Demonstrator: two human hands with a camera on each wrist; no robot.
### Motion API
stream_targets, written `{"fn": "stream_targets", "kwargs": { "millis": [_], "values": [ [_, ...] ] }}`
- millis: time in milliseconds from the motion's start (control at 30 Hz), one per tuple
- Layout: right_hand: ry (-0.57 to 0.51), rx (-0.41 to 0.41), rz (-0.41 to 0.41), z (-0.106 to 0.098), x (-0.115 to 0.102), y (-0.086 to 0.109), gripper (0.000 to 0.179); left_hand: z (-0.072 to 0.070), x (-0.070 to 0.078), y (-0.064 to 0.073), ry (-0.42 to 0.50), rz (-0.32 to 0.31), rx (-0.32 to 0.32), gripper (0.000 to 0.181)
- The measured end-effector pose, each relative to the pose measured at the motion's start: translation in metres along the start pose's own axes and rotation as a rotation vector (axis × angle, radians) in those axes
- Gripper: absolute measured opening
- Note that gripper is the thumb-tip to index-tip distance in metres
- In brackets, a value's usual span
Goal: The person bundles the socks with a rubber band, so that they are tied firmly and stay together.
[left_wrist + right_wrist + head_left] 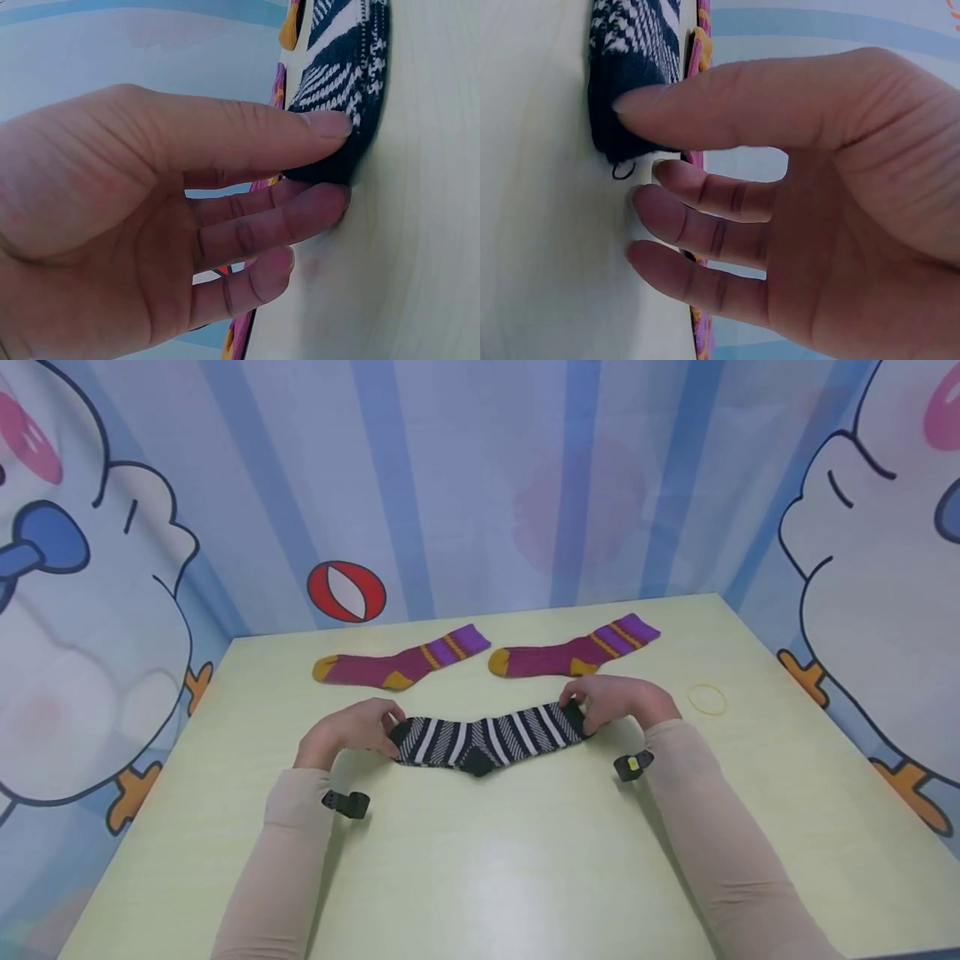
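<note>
A black-and-white striped sock (491, 739) lies stretched sideways on the table, its dark heel patch pointing toward me. My left hand (357, 727) pinches its left dark end; in the left wrist view the thumb lies on the knit of the sock (330, 82) and the other fingers curve beside its tip. At the right end, my right hand (618, 700) holds the black edge between thumb and fingers. A small loose thread hangs from that end of the sock (613, 135) in the right wrist view, where the index finger is mostly hidden.
Behind the striped sock, two maroon socks with purple cuffs and mustard toes and heels lie flat: the left maroon sock (367, 670) and the right maroon sock (543, 660). A thin yellow rubber band (707, 699) rests at the right of the pale table (495, 877). Printed cloth walls (480, 485) enclose it.
</note>
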State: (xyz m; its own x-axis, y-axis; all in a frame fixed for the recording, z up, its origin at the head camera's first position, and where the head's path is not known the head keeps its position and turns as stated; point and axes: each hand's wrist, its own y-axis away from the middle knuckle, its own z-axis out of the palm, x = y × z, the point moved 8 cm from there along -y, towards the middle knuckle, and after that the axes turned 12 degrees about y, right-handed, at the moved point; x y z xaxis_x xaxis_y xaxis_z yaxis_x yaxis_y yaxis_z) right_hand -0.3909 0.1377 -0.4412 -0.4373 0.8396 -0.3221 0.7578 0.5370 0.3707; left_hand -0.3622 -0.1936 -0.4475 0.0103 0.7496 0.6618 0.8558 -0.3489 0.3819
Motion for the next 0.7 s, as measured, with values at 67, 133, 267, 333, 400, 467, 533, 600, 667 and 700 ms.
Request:
{"fn": "stream_targets", "kwargs": {
  "millis": [67,133,267,333,400,467,533,600,667,700],
  "values": [
    [0.028,0.007,-0.007,-0.0012,-0.0014,0.0006,0.056,-0.0001,0.0007,-0.0002,-0.001,0.012,0.005,0.052],
    [0.055,0.016,-0.019,-0.0027,-0.003,0.0015,0.055,-0.0001,0.0015,-0.0009,-0.011,0.029,0.008,0.052],
    [0.076,0.02,-0.023,-0.0037,-0.0032,0.0026,0.055,-0.0005,0.0016,-0.0019,-0.028,0.042,0.015,0.052],
    [0.071,0.019,-0.024,-0.0034,-0.0033,0.0026,0.055,-0.0008,0.0012,-0.0014,-0.025,0.037,0.015,0.052],
    [0.063,0.016,-0.023,-0.0025,-0.003,0.0025,0.055,-0.0014,0.0008,-0.0004,-0.028,0.027,0.02,0.052],
    [0.052,0.013,-0.019,-0.0016,-0.0022,0.0023,0.055,-0.0021,0.0005,0.0007,-0.033,0.017,0.026,0.053],
    [0.049,0.013,-0.029,-0.001,-0.0023,0.0023,0.056,-0.0027,0.0005,0.0017,-0.041,0.009,0.03,0.053],
    [0.047,0.012,-0.033,-0.0005,-0.0016,0.002,0.057,-0.0029,0.0004,0.0018,-0.044,0.004,0.03,0.053],
    [0.046,0.01,-0.038,-0.0003,-0.001,0.0018,0.057,-0.0029,0.0001,0.0015,-0.044,0.003,0.028,0.053],
    [0.047,0.01,-0.04,-0.0001,-0.001,0.0018,0.057,-0.0028,0.0001,0.0015,-0.041,0.004,0.027,0.053]
  ]
}}
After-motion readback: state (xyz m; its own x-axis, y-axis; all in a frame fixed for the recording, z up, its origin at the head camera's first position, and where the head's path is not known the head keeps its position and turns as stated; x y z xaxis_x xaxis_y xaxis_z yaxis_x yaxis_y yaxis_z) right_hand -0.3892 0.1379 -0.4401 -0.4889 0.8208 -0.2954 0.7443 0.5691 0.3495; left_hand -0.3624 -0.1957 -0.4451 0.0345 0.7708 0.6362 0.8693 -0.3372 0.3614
